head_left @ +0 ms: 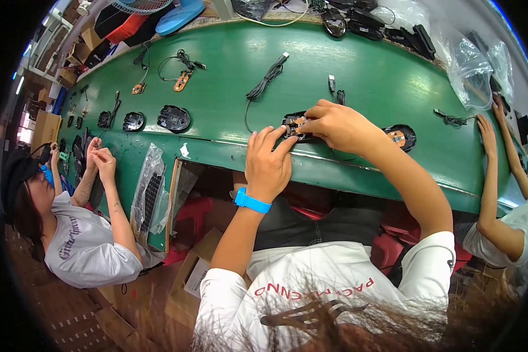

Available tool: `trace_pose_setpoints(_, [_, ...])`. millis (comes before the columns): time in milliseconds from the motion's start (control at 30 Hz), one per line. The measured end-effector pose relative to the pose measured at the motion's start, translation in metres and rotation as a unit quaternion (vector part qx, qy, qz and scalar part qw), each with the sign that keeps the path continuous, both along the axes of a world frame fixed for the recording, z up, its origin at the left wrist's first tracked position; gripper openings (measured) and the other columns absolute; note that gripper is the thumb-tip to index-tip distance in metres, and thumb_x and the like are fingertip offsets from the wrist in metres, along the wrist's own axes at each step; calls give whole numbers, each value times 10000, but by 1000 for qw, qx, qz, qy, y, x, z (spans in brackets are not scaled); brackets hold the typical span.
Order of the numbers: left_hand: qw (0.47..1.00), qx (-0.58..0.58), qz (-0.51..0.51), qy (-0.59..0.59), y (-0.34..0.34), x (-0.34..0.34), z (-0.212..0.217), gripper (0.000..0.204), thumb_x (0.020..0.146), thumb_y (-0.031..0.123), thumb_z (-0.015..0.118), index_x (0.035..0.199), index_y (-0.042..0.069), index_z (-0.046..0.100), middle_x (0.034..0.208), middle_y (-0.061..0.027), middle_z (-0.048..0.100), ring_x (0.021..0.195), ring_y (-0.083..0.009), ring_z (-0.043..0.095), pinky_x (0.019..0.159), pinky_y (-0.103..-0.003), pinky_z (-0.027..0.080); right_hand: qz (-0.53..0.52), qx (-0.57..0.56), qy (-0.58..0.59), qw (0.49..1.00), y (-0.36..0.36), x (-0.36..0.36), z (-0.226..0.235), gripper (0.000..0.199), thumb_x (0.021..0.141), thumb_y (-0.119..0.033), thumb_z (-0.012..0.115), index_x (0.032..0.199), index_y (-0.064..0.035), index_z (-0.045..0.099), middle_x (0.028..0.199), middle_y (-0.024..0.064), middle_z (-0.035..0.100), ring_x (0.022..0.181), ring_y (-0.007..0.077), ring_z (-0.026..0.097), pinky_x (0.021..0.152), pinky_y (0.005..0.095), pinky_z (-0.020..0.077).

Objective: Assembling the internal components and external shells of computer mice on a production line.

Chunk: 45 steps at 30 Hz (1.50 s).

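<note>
In front of me on the green table lies an opened black computer mouse base [287, 122] with an orange circuit board [300, 124] inside. My left hand [268, 161], wearing a blue wristband, grips the near left edge of the base between thumb and fingers. Bent over the board from the right, my right hand [341, 126] has its thumb and fingertips closed on it, covering part of it. A bundled black USB cable [267, 80] lies beyond my left hand, its tail running down toward the base. Beside my right forearm sits another mouse base [407, 136] with an orange board.
Left along the table lie black mouse shells [173, 118] and a cabled orange board [182, 80]. More USB cables [340, 95] lie beyond my right hand. Co-workers sit on both sides. Clear plastic bags [469, 73] lie at the far right, a wrapped keyboard [151, 196] at left.
</note>
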<state>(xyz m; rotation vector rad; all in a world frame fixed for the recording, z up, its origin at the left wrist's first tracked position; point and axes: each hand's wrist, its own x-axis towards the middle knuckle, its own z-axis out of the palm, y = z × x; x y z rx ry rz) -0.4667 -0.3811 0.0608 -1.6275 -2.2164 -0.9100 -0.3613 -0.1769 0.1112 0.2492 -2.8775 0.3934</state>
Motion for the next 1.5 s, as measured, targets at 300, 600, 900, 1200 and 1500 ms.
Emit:
trace_pose_setpoints(300, [999,-17,-42,-27,-9,-4,3,442,810,-35,557,1182,137,722,1364,-90,610,1267,-360,531,1114,-573,336,-30,87,-21,996,-17,9,2,344,792,-57,643,1123,-85,731,1020,105,688,1007,284,614,900,381,531])
trace_pose_setpoints(600, [998,-36,-39,-19,-13,-5,8,458,805,-40,558,1192,142,719,1364,-85,609,1275,-356,523,1111,-571,334,-51,59,-45,996,-21,12,2,441,762,-69,668,1202,-61,699,1193,141,669,1085,297,593,951,387,521])
trace_pose_setpoints(900, [997,-48,-54,-15,-12,-1,12,495,771,-7,586,1225,161,693,1364,-98,580,1266,-356,511,1088,-570,344,-59,41,-58,996,-23,20,4,421,752,-71,667,1171,-60,704,1239,166,655,1100,308,591,970,396,514])
trace_pose_setpoints(1200, [995,-84,-57,-19,-11,5,20,549,737,17,577,1260,160,659,1381,-135,522,1306,-391,452,1098,-610,319,-44,-9,-62,997,-15,18,7,434,759,-47,653,1191,-56,686,1257,167,623,1120,321,582,976,407,511])
trace_pose_setpoints(1500, [997,-63,-26,-35,-12,19,25,548,754,23,585,1292,125,621,1369,-182,496,1307,-416,434,1100,-639,296,-52,-30,-26,998,-30,20,14,424,733,-15,652,1157,-25,666,1284,182,557,1137,346,573,967,419,513])
